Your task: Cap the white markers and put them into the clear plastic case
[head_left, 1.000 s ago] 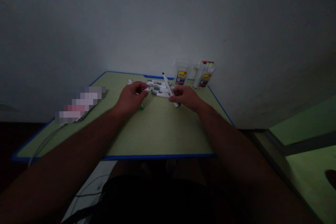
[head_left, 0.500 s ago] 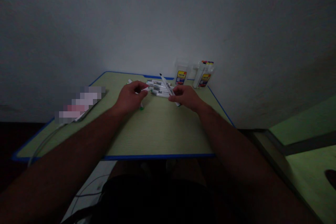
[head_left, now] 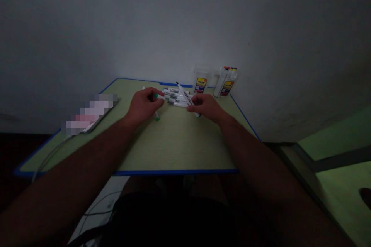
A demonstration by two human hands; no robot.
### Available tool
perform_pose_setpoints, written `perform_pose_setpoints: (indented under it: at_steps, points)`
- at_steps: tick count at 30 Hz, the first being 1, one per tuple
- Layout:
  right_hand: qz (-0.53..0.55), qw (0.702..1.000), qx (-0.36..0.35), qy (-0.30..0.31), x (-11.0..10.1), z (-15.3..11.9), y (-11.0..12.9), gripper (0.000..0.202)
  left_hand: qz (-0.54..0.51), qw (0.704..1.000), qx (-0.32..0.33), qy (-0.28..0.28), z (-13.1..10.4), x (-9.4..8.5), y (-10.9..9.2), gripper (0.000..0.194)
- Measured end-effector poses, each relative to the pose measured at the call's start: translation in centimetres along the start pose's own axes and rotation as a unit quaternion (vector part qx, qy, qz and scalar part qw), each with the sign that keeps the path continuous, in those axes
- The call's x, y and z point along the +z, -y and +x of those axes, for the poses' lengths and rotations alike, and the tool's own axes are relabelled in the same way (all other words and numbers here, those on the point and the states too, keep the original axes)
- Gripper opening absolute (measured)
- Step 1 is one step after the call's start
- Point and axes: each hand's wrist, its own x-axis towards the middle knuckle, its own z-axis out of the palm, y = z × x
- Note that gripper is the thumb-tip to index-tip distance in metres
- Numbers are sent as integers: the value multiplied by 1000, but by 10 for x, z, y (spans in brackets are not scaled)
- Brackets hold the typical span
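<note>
My right hand point(head_left: 206, 107) is closed on a white marker point(head_left: 184, 94), gripping its lower part. The marker slants up to the left, its dark tip at the top and a dark green end below the fingers. Between the thumb and index finger of my left hand point(head_left: 142, 105) shows a white marker piece point(head_left: 160, 98) with a green end; whether it is a cap or a whole marker I cannot tell. Under that hand lies another marker point(head_left: 157, 116) with a green end, partly covered. Several white markers point(head_left: 178, 103) lie in a pile between the hands.
A clear plastic case point(head_left: 200, 74) with a yellow label stands at the back. Right of it, a second case point(head_left: 227, 85) holds markers with coloured ends. A blurred-out device point(head_left: 91, 114) with a cable lies on the left of the blue-edged table point(head_left: 179, 150), which meets the wall.
The fingers of my left hand have shifted slightly, and a green end now shows between them. My right hand keeps its hold on the marker, almost still.
</note>
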Motion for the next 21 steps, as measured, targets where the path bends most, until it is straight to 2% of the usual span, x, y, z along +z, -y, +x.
perform_pose_setpoints:
  at_steps: [7,13,17,21]
  points:
    - [-29,1000,-5,2,-1,0,0,33,50,998,4,-24,-2,0,-6,23]
    - [-55,998,-8,2,-2,1,-2,32,43,998,29,-36,-3,2,-3,22]
    - [-70,997,-9,-8,-2,0,-1,30,41,998,17,-34,-3,2,-3,22]
    - [-31,999,4,-27,1,0,0,30,52,998,7,-36,-3,1,-7,20]
